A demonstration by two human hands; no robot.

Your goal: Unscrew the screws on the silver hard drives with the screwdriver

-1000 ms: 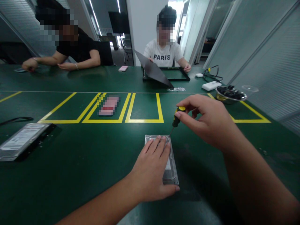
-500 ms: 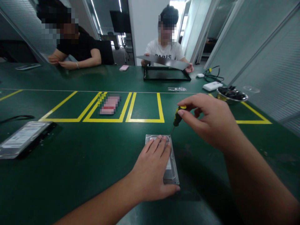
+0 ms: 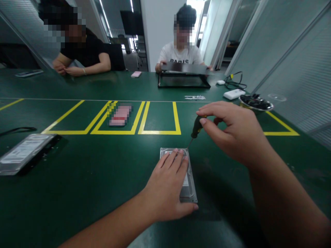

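Green, faintly glossy, the table (image 3: 108,193) stretched beneath both of the person's hands. The hard drive (image 3: 190,193) lay on it, directly in front of the person, its metal case and white label partly covered by the left hand (image 3: 167,193). That hand was laid flat, palm down, with its fingers extended along the upper face and its thumb held out to the side, near the drive's near right corner.

The right hand (image 3: 229,129) pinched the handle of a screwdriver (image 3: 196,130) between thumb and fingers; the remaining fingers were curled, partly hidden behind one another. The tool leaned, its handle up and to the right, its thin shaft running down to the drive's far right corner (whether the tip sat in a screw was too small to tell).

A second drive (image 3: 27,151) lay well apart, at the left edge of the view, label upward. Beyond the hands, yellow tape (image 3: 157,133) marked out boxes on the table, one of them holding a blurred pink object (image 3: 121,116). On the far right a metal bowl (image 3: 269,107) held a heap of dark pieces, with a white case (image 3: 234,94) near it.

Across the table, a co-worker in a white shirt (image 3: 172,51) held a dark panel (image 3: 183,68) above a black frame (image 3: 183,86); another, in a black shirt (image 3: 91,44), rested both forearms on the tabletop.
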